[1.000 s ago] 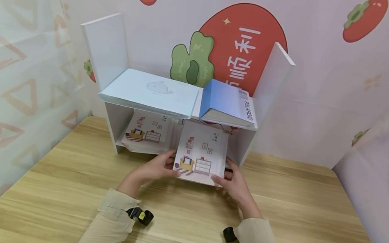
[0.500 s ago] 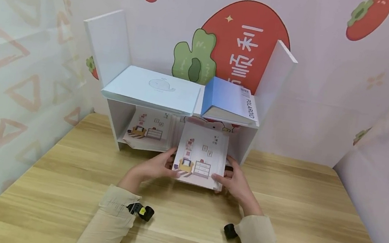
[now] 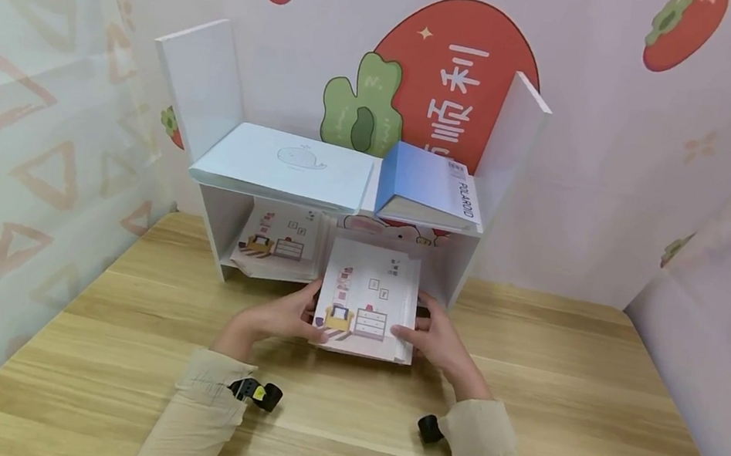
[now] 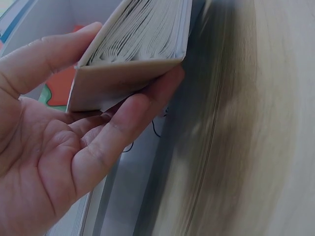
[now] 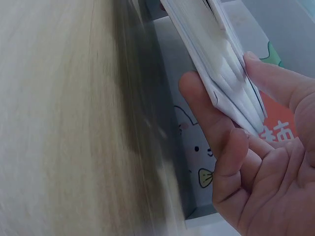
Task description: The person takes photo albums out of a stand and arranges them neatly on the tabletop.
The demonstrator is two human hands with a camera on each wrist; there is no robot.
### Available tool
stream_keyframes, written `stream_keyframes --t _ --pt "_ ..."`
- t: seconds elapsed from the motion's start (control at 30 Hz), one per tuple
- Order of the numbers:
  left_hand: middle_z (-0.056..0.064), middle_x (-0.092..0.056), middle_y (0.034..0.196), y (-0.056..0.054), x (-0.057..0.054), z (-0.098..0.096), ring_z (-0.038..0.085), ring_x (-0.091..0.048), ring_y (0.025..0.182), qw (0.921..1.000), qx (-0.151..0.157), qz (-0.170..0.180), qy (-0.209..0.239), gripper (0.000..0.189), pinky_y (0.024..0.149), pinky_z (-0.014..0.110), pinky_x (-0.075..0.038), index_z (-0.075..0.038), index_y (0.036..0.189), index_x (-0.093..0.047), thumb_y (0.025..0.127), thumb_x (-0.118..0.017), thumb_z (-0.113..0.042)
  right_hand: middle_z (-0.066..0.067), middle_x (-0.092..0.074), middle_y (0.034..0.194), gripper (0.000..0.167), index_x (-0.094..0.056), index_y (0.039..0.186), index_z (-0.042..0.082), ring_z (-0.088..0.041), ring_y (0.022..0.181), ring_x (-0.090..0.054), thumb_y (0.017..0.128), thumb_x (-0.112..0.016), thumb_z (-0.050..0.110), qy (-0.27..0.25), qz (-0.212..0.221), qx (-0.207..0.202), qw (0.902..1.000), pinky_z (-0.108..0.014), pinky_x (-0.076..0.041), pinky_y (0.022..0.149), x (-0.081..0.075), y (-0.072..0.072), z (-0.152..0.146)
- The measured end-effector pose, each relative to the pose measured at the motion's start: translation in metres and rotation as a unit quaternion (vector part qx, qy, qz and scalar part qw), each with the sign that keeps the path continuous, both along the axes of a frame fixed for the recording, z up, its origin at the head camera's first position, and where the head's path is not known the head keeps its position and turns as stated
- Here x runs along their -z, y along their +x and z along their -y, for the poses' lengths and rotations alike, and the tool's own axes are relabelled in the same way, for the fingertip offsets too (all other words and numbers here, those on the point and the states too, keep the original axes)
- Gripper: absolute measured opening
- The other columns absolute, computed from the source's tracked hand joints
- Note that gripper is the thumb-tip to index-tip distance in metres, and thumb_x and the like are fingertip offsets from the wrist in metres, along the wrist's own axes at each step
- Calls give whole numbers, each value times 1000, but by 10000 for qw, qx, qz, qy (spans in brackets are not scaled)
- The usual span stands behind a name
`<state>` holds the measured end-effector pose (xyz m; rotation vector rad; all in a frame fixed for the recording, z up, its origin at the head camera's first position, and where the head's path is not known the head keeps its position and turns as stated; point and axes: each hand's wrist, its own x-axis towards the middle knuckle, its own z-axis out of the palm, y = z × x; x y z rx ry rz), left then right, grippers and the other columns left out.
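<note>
Both hands hold a white photo album [image 3: 367, 290], its cover printed with a yellow armchair and a chest of drawers. It lies flat, partly out of the lower shelf opening. My left hand [image 3: 279, 316] grips its left side, thumb on the cover and fingers underneath. In the left wrist view, the spine of the album [image 4: 123, 81] faces the palm, page edges showing above it. The right hand [image 3: 439, 341] pinches the opposite side the same way. In the right wrist view, loose page edges of the album [image 5: 216, 64] lie between thumb and fingers.
A white shelf [image 3: 210, 233] stands against the back wall on the wooden table [image 3: 592, 416]. A similar album [image 3: 279, 243] lies in its lower left. On top rest a pale blue whale album [image 3: 286, 166] and a blue POLAROID album [image 3: 427, 186].
The album has come farther out of the shelf toward me and slightly left, carried by both hands. Its cover has slid a little left, exposing a strip of pages at the right edge.
</note>
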<state>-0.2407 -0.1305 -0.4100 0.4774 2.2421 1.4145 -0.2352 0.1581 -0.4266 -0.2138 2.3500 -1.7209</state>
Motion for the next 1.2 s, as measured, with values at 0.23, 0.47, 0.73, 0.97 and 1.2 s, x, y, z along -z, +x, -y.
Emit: stream_keyframes --t 0.23,0.47,0.73,0.97,1.2 --pt "22 -56 129 0 -2 6 26 -61 111 9999 79 105 -38 106 100 40 -49 -12 159 -7 81 -78 -8 -30 -69 112 87 -16 157 2 -20 79 -71 90 -72 6 -27 82 99 9999 -33 -58 64 -4 2 4" --pt "23 -56 127 2 -7 16 26 -61 109 9996 256 78 18 104 96 36 -51 -10 159 -7 82 -77 -8 -28 -70 109 89 -16 157 2 -18 75 -70 89 -73 6 -96 131 184 9997 -33 -58 64 -5 9 13" --pt "23 -55 128 7 -13 34 25 -62 106 9993 342 8 -123 110 91 31 -52 -9 160 0 82 -78 -11 -26 -69 113 87 -21 156 5 -22 82 -72 88 -75 8 -186 51 296 9994 -35 -60 69 -4 15 28" --pt "27 -56 127 9 -23 53 25 -64 106 9982 605 3 -31 105 89 31 -54 -5 158 0 85 -76 -9 -22 -71 106 89 -22 157 7 -20 75 -70 86 -76 9 -218 38 394 9990 -32 -59 66 -8 19 48" --pt "27 -54 132 16 -24 63 27 -62 111 9984 563 -1 -85 110 91 28 -53 -8 159 4 85 -77 -12 -25 -70 108 90 -18 158 7 -22 76 -72 88 -75 7 -410 98 238 9988 -36 -61 68 -10 26 56"
